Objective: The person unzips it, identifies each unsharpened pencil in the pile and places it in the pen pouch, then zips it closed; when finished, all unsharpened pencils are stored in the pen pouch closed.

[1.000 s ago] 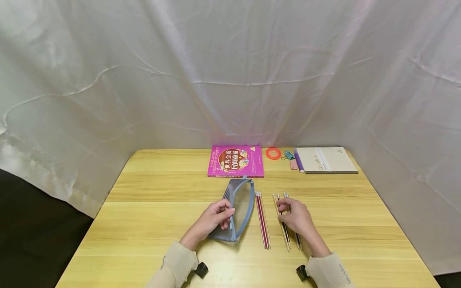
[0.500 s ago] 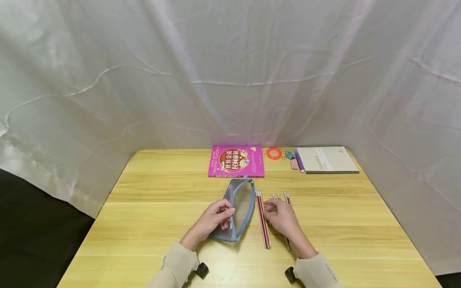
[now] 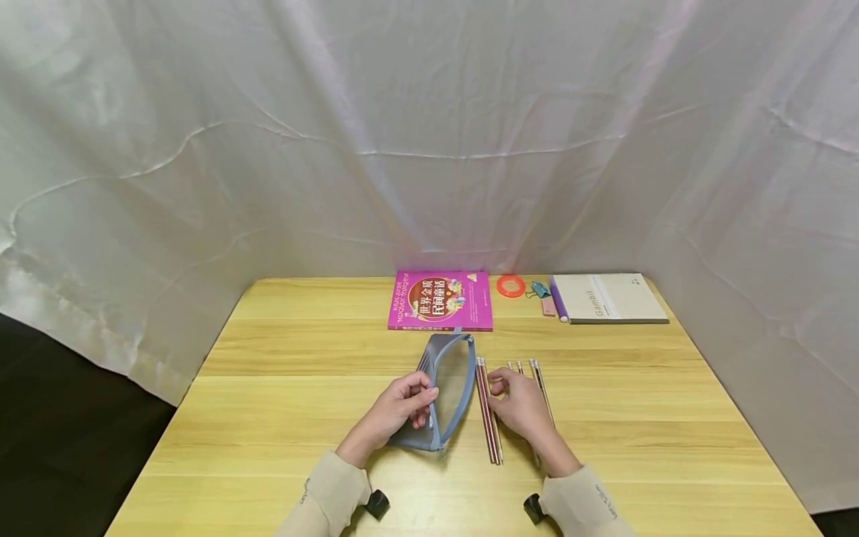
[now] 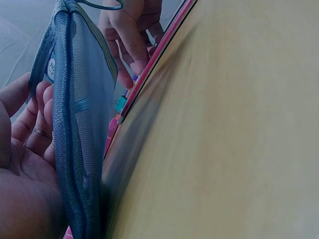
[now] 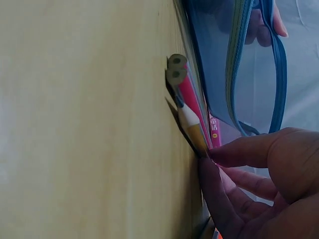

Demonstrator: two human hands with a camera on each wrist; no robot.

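Observation:
My left hand [image 3: 403, 403] grips the near side of a blue mesh zip pencil case [image 3: 436, 440], its zipped mouth gaping toward the right. Several pencils show through its left side. Beside the case lie dark red pencils [image 3: 486, 418] and a plain wood-coloured one. The right hand [image 3: 523, 409] is on this group, thumb and forefinger pinching at the sharpened wood-coloured pencil [image 5: 198, 137] in the right wrist view. Two flat-ended red pencils [image 5: 188, 92] lie right against it there. More pencils [image 3: 542, 384] lie under and past the right hand, partly hidden by it.
A pink book [image 3: 439, 302] lies behind the case. Along the back stand an orange ring [image 3: 511, 286], a teal binder clip [image 3: 540, 289], a pink eraser [image 3: 549, 307], a purple marker [image 3: 558, 300] and a notebook [image 3: 611, 298]. Pale curtains hang around the wooden table [image 3: 268, 373].
The right hand has moved left from the dark pencils to the red and wood-coloured ones, which have shifted slightly. My left hand still holds the case in place.

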